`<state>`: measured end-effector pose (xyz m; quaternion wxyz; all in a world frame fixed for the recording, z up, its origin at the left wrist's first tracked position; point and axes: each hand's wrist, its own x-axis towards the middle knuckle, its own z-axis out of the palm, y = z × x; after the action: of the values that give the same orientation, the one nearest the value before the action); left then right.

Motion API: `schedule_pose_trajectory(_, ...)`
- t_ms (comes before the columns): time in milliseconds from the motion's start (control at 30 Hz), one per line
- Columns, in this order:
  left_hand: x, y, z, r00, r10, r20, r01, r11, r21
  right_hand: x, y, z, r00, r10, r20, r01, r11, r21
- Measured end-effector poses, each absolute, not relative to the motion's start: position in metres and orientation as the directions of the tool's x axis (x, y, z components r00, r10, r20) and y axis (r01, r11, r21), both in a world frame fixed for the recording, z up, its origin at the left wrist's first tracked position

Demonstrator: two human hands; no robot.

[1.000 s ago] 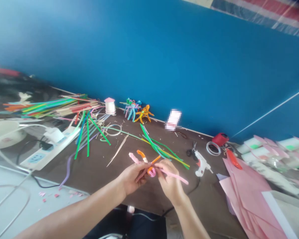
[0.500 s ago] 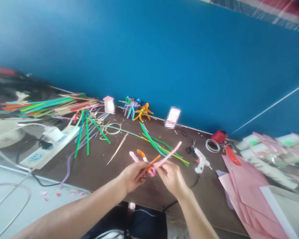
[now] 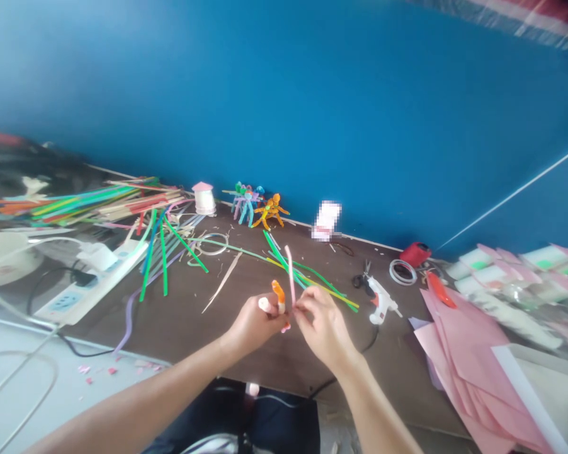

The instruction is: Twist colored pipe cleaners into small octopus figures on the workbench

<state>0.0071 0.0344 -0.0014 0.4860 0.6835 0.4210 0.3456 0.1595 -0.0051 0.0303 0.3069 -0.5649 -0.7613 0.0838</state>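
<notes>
Being held up between the left hand (image 3: 255,320) and the right hand (image 3: 324,328), a small pipe-cleaner piece (image 3: 278,297) of orange and pale pink is kept just above the counter (image 3: 194,328). The hands are close together, with their fingers closed. The piece is clasped by the left hand, while a long pink pipe-cleaner stem (image 3: 290,274) is pinched at its lower end by the right hand and stands upright beside the orange part. The join between them is hidden by the fingers. The piece appears only partly made, with no finished shape yet to be seen. Loose green and yellow stems (image 3: 307,280) are left lying to the left of a white hot glue gun (image 3: 380,301), and scissors (image 3: 362,280) are placed just beside it. Sheets of pink paper (image 3: 464,359) are spread to its right. Completed-looking pipe-cleaner figures (image 3: 260,213) are stood well to its left, against the wall.
</notes>
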Motion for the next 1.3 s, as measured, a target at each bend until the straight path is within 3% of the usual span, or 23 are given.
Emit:
schedule_pose_trajectory(167, 0.000, 0.037, 0.011, 0.498, 0.825, 0.268, 0.265, -0.439, 0.859, 0.163, 0.000, 0.024, -0.211, 0.959, 0.191, 0.722, 0.285, -0.630)
schedule_pose_trajectory(333, -0.012, 0.039, 0.029, 0.688, 0.681, 0.249, 0.139, -0.462, 0.876, 0.158, 0.002, 0.015, -0.121, 0.993, -0.002, 0.586, 0.070, -0.808)
schedule_pose_trajectory(433, -0.013, 0.039, 0.026, 0.691, 0.676, 0.256, 0.123, -0.459, 0.880, 0.155, 0.003, 0.013, -0.078, 0.994, -0.073, 0.475, -0.027, -0.880)
schedule_pose_trajectory(533, -0.007, 0.038, 0.019, 0.523, 0.826, 0.209, 0.121, -0.314, 0.942, 0.155, 0.001, 0.016, -0.016, 1.000, -0.004, 0.381, 0.002, -0.925)
schedule_pose_trajectory(667, 0.000, 0.037, 0.021, 0.568, 0.822, -0.054, -0.057, 0.104, 0.993, 0.158, -0.008, 0.025, 0.083, 0.964, 0.253, 0.402, 0.200, -0.894)
schedule_pose_trajectory(767, 0.000, 0.036, 0.027, 0.610, 0.782, -0.123, -0.130, 0.253, 0.959, 0.158, -0.012, 0.029, -0.027, 0.915, 0.402, 0.459, 0.369, -0.808)
schedule_pose_trajectory(833, 0.000, 0.035, 0.027, 0.632, 0.761, -0.147, -0.152, 0.308, 0.939, 0.158, -0.012, 0.029, -0.096, 0.902, 0.422, 0.472, 0.414, -0.778)
schedule_pose_trajectory(1100, 0.001, 0.034, 0.022, 0.667, 0.731, -0.140, -0.151, 0.316, 0.937, 0.163, -0.003, 0.021, -0.156, 0.939, 0.306, 0.361, 0.343, -0.867)
schedule_pose_trajectory(1300, 0.003, 0.036, 0.022, 0.583, 0.810, -0.060, -0.034, 0.098, 0.995, 0.161, -0.007, 0.016, -0.102, 0.955, 0.279, 0.429, 0.295, -0.854)
